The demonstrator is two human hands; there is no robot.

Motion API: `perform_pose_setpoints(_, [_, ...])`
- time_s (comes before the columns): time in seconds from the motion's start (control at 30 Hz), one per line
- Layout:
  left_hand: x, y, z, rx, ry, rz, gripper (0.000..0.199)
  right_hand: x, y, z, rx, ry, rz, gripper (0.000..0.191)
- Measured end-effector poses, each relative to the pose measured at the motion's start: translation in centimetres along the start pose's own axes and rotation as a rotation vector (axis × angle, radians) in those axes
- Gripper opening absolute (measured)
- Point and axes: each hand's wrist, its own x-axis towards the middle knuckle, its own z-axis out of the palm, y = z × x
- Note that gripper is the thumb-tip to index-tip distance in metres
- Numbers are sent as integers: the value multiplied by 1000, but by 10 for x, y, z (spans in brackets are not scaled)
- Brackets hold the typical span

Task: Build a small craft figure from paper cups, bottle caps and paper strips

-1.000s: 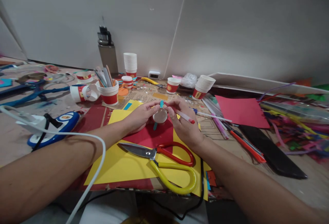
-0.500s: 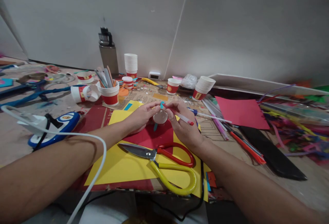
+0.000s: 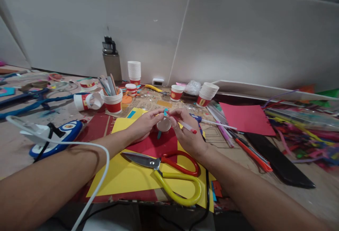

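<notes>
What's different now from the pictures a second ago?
The top of the blue strip at the small cup stood nearly straight; now it looks curled over. The view has tilted a little too. Nothing was visibly taken up or let go: the left hand is still at the cup, the right hand still holds the pen, and the scissors stayed put.

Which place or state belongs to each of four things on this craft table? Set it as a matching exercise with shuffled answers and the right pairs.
1. large scissors with red and yellow handles
2. clear plastic pen with a red tip
3. tall grey bottle with a black top
4. small white paper cup

A. upright near the grey wall panel
B. mouth facing the camera, between both hands
C. lying on yellow paper
D. in the right hand

Pairs: 1-C, 2-D, 3-A, 4-B
</notes>
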Motion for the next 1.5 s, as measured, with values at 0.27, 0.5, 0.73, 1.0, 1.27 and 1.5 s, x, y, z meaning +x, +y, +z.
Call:
perform_pose_setpoints(0.27, [0,1,1,12,-41,19,40,0,-1,-1,6,4,27,13])
perform_pose_setpoints(0.5, [0,1,1,10,-48,32,36,-1,-1,0,8,4,30,14])
perform_pose_setpoints(0.73, [0,1,2,14,-40,34,38,-1,0,-1,-24,0,20,14])
perform_pose_setpoints(1.0, [-1,1,2,-9,0,11,40,0,-1,-1,-9,0,21,14])
perform_pose_setpoints(1.27, [0,1,2,-3,-22,45,38,-1,1,0,-35,-21,16,15])
perform_pose_setpoints(1.5, [1,-1,-1,44,-58,65,37,1,1,0,-60,4,-13,16])
